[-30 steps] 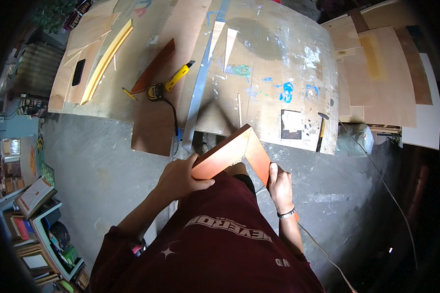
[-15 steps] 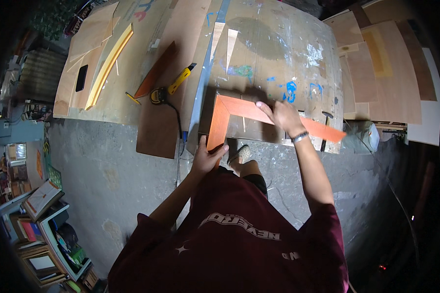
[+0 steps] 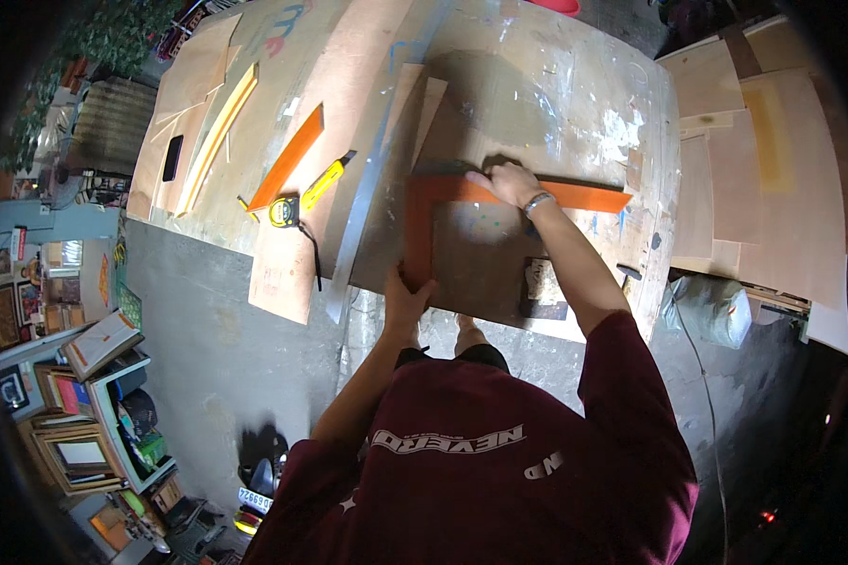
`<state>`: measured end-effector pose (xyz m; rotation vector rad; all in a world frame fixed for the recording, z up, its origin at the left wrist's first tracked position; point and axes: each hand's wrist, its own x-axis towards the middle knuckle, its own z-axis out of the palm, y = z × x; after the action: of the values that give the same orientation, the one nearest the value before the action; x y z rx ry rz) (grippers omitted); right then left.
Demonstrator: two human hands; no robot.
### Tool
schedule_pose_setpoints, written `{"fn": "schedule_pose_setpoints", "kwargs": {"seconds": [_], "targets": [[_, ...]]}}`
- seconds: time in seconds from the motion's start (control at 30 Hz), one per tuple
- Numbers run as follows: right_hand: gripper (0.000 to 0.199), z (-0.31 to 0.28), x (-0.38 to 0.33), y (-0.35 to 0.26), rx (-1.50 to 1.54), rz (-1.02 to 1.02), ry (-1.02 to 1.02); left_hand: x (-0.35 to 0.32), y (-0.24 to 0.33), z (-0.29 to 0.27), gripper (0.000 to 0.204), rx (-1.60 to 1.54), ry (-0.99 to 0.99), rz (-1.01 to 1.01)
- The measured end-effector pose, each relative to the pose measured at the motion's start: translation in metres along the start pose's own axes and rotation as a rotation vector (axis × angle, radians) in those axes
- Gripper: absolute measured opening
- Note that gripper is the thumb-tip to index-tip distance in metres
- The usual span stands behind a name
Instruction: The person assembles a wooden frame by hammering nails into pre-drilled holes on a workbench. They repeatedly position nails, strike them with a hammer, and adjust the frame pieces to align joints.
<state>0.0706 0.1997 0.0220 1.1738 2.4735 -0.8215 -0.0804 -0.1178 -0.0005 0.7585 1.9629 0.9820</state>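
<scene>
An orange L-shaped wooden piece lies flat on the paint-spattered workbench, with one leg running right and the other toward me. My left hand grips the near end of the short leg at the bench's front edge. My right hand rests on the long leg close to the corner, fingers curled over its far edge. Both forearms reach out from my dark red shirt.
Left of the piece lie a long metal straightedge, a yellow utility knife, a yellow tape measure and a loose orange strip. A dark block sits near the bench's front edge. Plywood sheets lie at right, picture frames at lower left.
The L-shaped piece went from being held up near my chest to lying flat on the bench. My right hand moved out onto its long leg; my left stayed on the near end.
</scene>
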Motion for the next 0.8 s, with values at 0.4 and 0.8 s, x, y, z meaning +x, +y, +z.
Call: {"fn": "schedule_pose_setpoints", "kwargs": {"seconds": [0.4, 0.8], "targets": [[0.030, 0.018, -0.066, 0.010, 0.582, -0.124, 0.868, 0.044, 0.001, 0.008, 0.078, 0.167, 0.186, 0.012], [0.032, 0.133, -0.277, 0.099, 0.489, 0.403, 0.613, 0.061, 0.026, 0.026, 0.060, 0.311, 0.439, 0.070]]}}
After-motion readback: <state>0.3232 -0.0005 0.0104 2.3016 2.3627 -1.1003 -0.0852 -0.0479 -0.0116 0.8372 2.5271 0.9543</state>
